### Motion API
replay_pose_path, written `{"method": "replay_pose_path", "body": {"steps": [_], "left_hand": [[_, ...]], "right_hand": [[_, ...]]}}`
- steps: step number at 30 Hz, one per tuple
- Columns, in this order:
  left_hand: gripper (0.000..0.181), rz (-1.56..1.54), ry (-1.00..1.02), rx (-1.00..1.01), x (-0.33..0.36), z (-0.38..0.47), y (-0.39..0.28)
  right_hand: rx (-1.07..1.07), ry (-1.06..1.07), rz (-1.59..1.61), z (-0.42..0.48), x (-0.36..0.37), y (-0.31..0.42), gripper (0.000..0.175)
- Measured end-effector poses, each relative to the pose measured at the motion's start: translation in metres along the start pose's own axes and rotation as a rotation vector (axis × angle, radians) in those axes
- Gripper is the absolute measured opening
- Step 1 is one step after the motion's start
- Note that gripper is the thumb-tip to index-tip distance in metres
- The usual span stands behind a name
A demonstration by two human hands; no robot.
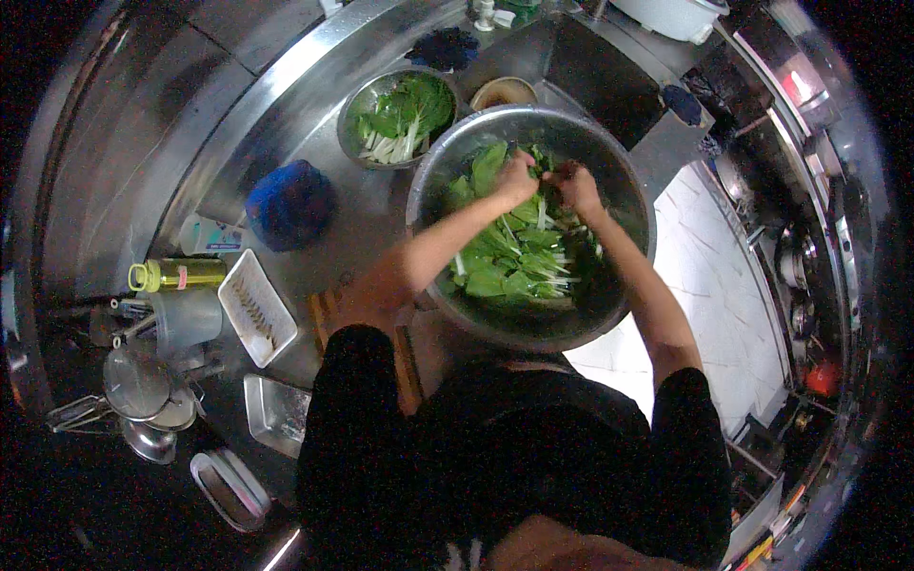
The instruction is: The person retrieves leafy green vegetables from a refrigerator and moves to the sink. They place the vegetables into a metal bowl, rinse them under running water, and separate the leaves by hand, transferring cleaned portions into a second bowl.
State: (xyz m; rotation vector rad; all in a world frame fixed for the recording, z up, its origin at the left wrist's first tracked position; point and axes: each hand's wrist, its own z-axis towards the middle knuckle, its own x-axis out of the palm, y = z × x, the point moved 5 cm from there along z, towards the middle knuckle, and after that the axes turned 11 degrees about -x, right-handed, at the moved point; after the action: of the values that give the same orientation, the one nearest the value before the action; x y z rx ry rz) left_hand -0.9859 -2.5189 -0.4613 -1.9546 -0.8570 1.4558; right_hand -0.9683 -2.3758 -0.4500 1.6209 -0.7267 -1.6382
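A large metal bowl (423, 275) stands before me, holding leafy greens (510, 264) with pale stalks. Both of my hands are over its far half, close together. My left hand (520, 178) has its fingers closed on some of the dark green leaves. Just to the right, my right hand (577, 187) pinches at the same leaves; its fingers are shadowed and blurred. A smaller metal bowl (345, 139) beyond the large one, to the left, contains more greens (407, 118) with white stalks.
On the steel counter (371, 207) at left are a blue bundle (291, 205), a yellow-green bottle (187, 274), a white tray (287, 325), a metal pan (275, 414) and a strainer (137, 383). A round container (503, 89) sits behind the large bowl. White tiled floor (721, 285) shows at right.
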Motion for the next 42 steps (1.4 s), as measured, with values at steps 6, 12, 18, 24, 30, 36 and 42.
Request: {"method": "replay_pose_path", "body": {"steps": [6,12,18,24,30,36,42], "left_hand": [[0.04,0.009,-0.023,0.022,0.014,0.004,0.016],[0.055,-0.523,0.442,-0.12,-0.038,-0.024,-0.017],[0.064,-0.298,0.397,0.295,-0.084,-0.043,-0.079],[0.021,-0.417,0.434,0.246,-0.106,-0.041,-0.109],[0.016,-0.169,0.182,0.385,-0.139,-0.047,-0.121],[0.01,-0.019,0.082,0.74,-0.119,-0.09,-0.127],[0.016,0.147,-0.128,0.759,-0.206,-0.09,-0.13]], "right_hand": [[-0.081,0.124,-0.436,0.013,0.028,-0.05,0.03],[-0.097,0.164,0.314,-0.002,-0.043,0.033,0.015],[-0.147,0.294,0.33,-0.006,-0.064,0.102,0.021],[-0.032,0.312,0.526,-0.022,-0.058,0.102,0.025],[-0.087,0.426,0.465,-0.041,-0.045,0.102,0.023],[-0.094,0.38,0.043,-0.054,-0.036,0.058,0.026],[-0.144,0.328,-0.061,-0.064,-0.043,0.057,0.028]]}}
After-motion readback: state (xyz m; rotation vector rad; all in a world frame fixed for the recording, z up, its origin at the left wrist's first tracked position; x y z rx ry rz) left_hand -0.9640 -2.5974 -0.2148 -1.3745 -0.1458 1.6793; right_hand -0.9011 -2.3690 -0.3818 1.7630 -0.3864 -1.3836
